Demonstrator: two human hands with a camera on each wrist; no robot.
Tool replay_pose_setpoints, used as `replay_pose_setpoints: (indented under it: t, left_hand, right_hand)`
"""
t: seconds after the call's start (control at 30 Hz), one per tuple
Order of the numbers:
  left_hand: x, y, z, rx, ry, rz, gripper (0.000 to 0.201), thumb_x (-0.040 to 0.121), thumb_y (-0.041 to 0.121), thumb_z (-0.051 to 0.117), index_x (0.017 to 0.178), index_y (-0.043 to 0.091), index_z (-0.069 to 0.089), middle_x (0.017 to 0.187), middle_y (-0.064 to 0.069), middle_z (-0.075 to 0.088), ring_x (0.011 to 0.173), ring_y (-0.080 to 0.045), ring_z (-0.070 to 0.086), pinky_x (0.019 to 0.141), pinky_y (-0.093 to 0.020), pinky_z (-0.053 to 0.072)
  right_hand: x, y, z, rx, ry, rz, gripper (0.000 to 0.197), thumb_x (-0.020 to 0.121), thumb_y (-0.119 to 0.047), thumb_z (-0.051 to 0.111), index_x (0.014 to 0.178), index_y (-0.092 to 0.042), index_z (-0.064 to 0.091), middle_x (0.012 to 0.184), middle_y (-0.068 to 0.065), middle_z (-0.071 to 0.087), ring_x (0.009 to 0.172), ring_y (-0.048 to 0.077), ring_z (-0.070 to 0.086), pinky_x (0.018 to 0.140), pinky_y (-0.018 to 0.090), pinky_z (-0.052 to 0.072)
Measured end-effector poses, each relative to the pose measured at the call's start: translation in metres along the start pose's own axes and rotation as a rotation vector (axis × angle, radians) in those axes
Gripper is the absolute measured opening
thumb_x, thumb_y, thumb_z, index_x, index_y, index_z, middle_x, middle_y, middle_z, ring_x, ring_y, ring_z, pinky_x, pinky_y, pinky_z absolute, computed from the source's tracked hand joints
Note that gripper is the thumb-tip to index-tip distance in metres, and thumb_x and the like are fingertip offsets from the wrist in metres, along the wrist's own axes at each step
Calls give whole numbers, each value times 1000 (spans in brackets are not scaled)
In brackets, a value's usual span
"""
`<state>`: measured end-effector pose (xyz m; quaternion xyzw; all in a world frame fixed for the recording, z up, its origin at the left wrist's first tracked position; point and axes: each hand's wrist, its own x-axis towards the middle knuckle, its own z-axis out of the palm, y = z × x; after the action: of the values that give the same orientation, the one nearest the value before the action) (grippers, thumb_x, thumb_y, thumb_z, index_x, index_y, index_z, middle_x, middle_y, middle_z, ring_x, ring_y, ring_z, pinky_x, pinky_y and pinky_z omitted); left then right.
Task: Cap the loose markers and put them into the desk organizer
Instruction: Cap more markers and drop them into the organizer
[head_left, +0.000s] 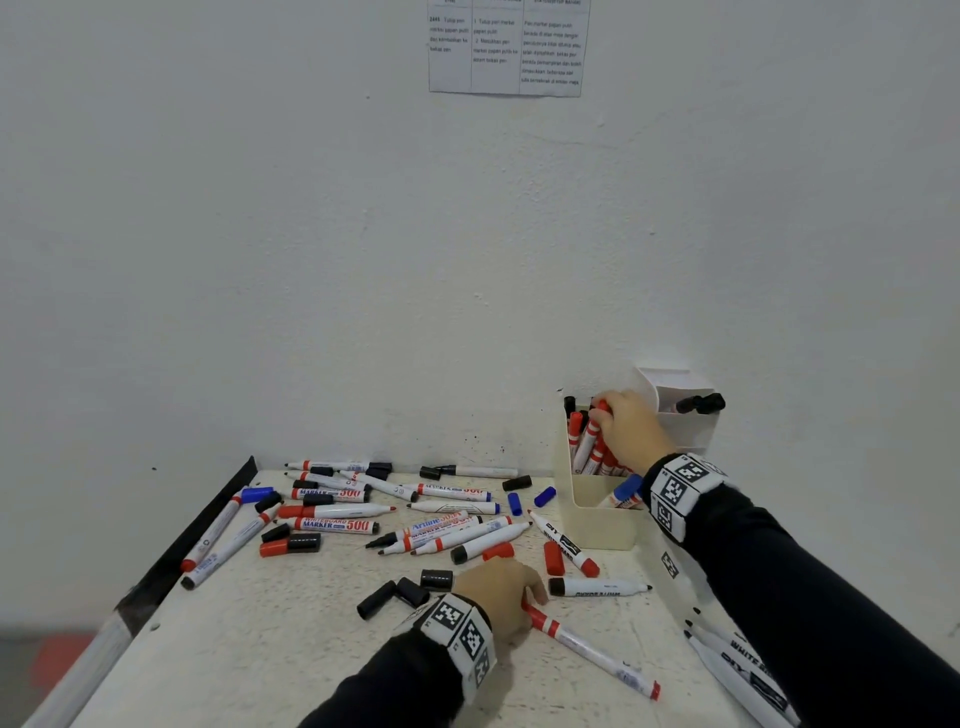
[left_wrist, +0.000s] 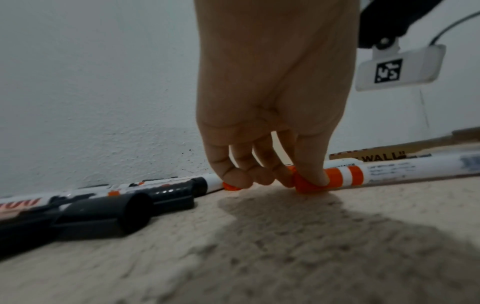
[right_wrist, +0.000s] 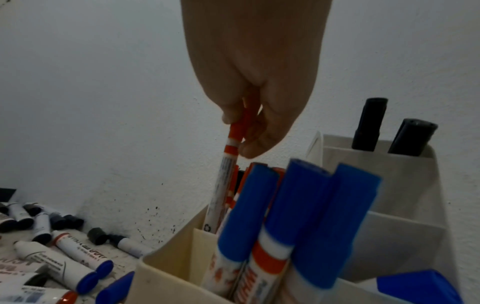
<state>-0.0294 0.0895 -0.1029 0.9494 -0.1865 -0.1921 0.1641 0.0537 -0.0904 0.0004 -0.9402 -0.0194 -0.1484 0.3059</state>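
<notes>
My right hand (head_left: 605, 415) pinches the red cap end of a capped red marker (right_wrist: 228, 174), which stands tilted in the left rear compartment of the cream desk organizer (head_left: 597, 519) among other red markers. Blue-capped markers (right_wrist: 298, 205) fill the front compartment and black-capped ones (right_wrist: 369, 123) stand at the back. My left hand (head_left: 524, 597) is low on the table, thumb and fingers curled round the red end of a white red-banded marker (head_left: 587, 649) lying flat. In the left wrist view my fingertips (left_wrist: 311, 179) grip that red end, and a red cap (left_wrist: 231, 187) shows under my outer fingers.
Several loose markers and caps in red, blue and black lie scattered across the table's middle and back (head_left: 363, 519). Black caps (head_left: 400, 592) lie just left of my left wrist. Uncapped black markers (head_left: 737, 654) lie at the right edge. A wall backs the table; a dark strip (head_left: 208, 519) edges its left side.
</notes>
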Motion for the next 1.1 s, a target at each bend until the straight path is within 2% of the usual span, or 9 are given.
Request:
replay_pose_setpoints:
  t: [0.1, 0.17, 0.4, 0.53, 0.67, 0.77, 0.87, 0.97, 1.1]
  left_hand:
    - [-2, -8, -3, -37, -5, -37, 30, 89, 14, 56, 117, 22, 61, 125, 1, 55, 115, -17, 51, 102, -32, 42]
    - [-2, -14, -3, -79, -10, -64, 28, 91, 17, 53, 118, 20, 60, 127, 0, 54, 116, -16, 50, 103, -32, 41]
    - [-1, -23, -4, -362, 113, -112, 24, 94, 20, 48, 116, 18, 57, 125, 3, 54, 111, -12, 50, 91, -21, 37]
    - [-2, -25, -6, -633, 229, -157, 5, 89, 21, 56, 90, 21, 61, 98, 3, 58, 90, -9, 53, 82, -21, 45]
    - [-3, -28, -13, -917, 315, -212, 14, 88, 24, 60, 74, 22, 61, 77, 0, 61, 65, -8, 52, 66, -22, 46]
    - [-3, -29, -16, -1036, 363, -237, 16, 91, 29, 57, 79, 18, 63, 81, -4, 63, 67, -12, 52, 64, -24, 44]
    - [-3, -30, -16, -1094, 406, -234, 22, 93, 32, 52, 96, 13, 63, 98, -10, 68, 76, -15, 57, 66, -23, 45]
    - [-5, -30, -17, -1189, 457, -254, 31, 95, 36, 47, 112, 11, 54, 98, -8, 68, 78, -16, 64, 59, -21, 50]
    - [-8, -26, -21, -1244, 584, -206, 39, 98, 40, 35, 120, 10, 50, 96, -7, 61, 83, -20, 64, 76, -33, 56]
  right_hand:
    - [0, 0, 3, 76, 65, 14, 13, 95, -12, 48, 107, -10, 52, 87, -1, 52, 76, 10, 50, 63, 19, 41]
    - [-1, 0, 6, 32, 39, -7, 5, 94, -10, 51, 97, -14, 49, 82, 0, 52, 69, 9, 48, 55, 17, 38]
    - [4, 1, 14, -112, 14, -1, 9, 93, -12, 52, 85, -13, 57, 90, 9, 61, 79, 21, 57, 70, 27, 44]
    - [5, 10, 24, -264, -49, -8, 21, 91, -17, 53, 108, -12, 66, 108, 9, 64, 102, 26, 56, 95, 39, 45]
    - [2, 12, 27, -265, -30, -33, 28, 89, -17, 53, 115, -16, 63, 115, 7, 63, 112, 26, 51, 102, 44, 41]
    - [-2, 12, 28, -277, -2, -69, 31, 89, -18, 55, 119, -18, 62, 118, 4, 62, 112, 24, 51, 102, 43, 41]
    - [-9, 11, 27, -301, 30, -110, 29, 89, -18, 54, 117, -19, 62, 117, 1, 61, 111, 22, 50, 102, 40, 39]
    - [-17, 6, 25, -321, 60, -150, 25, 90, -17, 53, 113, -20, 62, 117, -1, 59, 112, 19, 46, 101, 33, 33]
    - [-27, -6, 25, -188, 60, -207, 22, 91, -10, 52, 109, -15, 63, 116, -1, 57, 111, 14, 45, 96, 22, 30]
